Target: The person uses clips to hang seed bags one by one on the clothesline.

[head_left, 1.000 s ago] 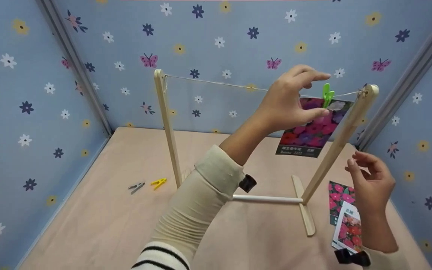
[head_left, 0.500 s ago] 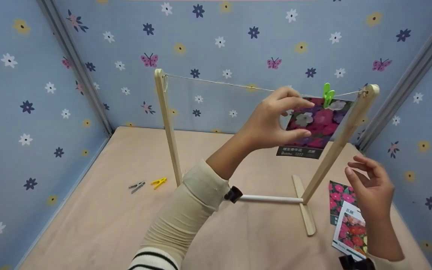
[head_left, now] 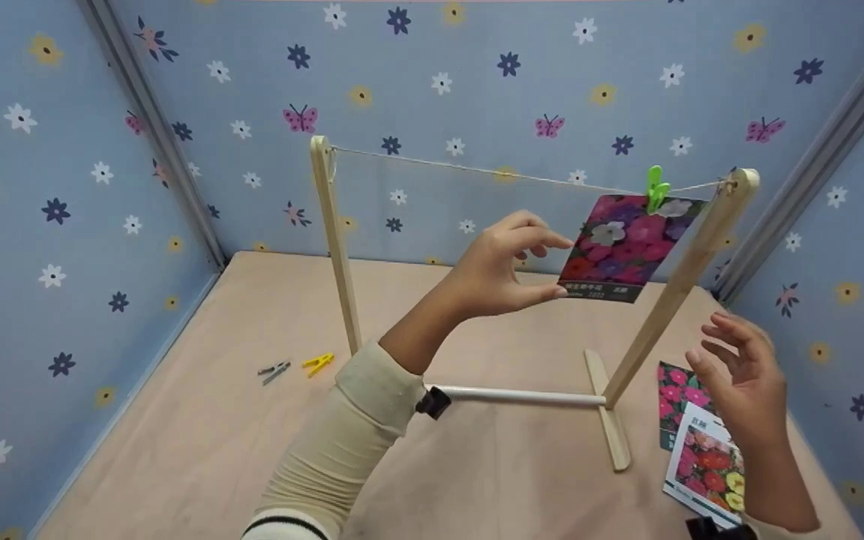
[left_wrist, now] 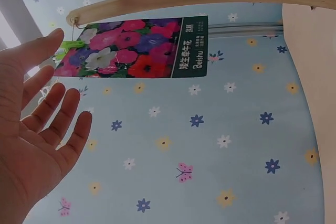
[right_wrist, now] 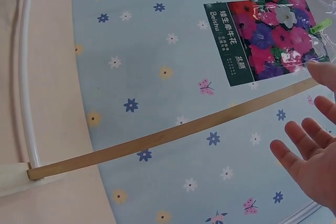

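Note:
A seed packet with a flower picture (head_left: pixel 627 244) hangs from a string (head_left: pixel 462 169), held by a green clothespin (head_left: pixel 655 191). In the head view my left hand (head_left: pixel 503 270) is just left of the packet, thumb and fingers parted; the left wrist view shows nothing in that hand (left_wrist: pixel 42 124). My right hand (head_left: pixel 747 382) is raised beside the right wooden post (head_left: pixel 676 300), fingers loosely bent and holding nothing. Below it lie two more packets, a white-bordered one (head_left: pixel 702 465) partly over a dark one (head_left: pixel 683 386), both partly hidden by that hand and arm.
A grey clothespin (head_left: pixel 274 371) and a yellow clothespin (head_left: pixel 318 364) lie on the pink cloth (head_left: pixel 177 450) at left. The left post (head_left: pixel 338 255) carries the string's other end. A white rod (head_left: pixel 529 395) runs low between the posts, and a wooden foot (head_left: pixel 612 435) sticks out at right.
My left hand has drawn back from the green clothespin, down and to the left. The hanging packet has swung slightly. My right hand has stayed near its place, its fingers spreading a little.

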The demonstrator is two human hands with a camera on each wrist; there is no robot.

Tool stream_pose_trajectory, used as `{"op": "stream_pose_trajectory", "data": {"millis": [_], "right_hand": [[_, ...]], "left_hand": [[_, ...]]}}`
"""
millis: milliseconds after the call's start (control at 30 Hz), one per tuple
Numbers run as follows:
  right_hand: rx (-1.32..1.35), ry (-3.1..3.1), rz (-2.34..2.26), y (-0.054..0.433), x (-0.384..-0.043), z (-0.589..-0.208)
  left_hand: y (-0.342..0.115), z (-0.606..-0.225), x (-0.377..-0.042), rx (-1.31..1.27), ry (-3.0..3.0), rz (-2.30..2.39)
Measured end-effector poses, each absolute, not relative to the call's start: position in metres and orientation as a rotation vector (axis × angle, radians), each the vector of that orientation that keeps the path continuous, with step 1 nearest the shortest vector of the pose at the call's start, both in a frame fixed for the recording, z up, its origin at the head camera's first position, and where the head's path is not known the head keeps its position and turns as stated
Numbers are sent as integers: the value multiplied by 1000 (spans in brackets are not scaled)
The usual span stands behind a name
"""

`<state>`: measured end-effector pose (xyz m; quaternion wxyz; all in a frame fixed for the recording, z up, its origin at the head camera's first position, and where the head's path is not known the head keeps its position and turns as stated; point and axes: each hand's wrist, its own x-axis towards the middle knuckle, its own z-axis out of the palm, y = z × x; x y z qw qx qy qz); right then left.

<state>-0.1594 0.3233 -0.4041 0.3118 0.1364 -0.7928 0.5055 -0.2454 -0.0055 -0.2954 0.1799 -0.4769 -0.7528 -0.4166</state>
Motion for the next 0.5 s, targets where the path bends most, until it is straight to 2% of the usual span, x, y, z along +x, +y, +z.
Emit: {"op": "stream_pose_trajectory", "data": {"millis": [500], "right_hand": [[169,-2200,1326,325,-144,-421]], "left_hand": [[-42,-347,-233,-1272,-2183,-1126]]}}
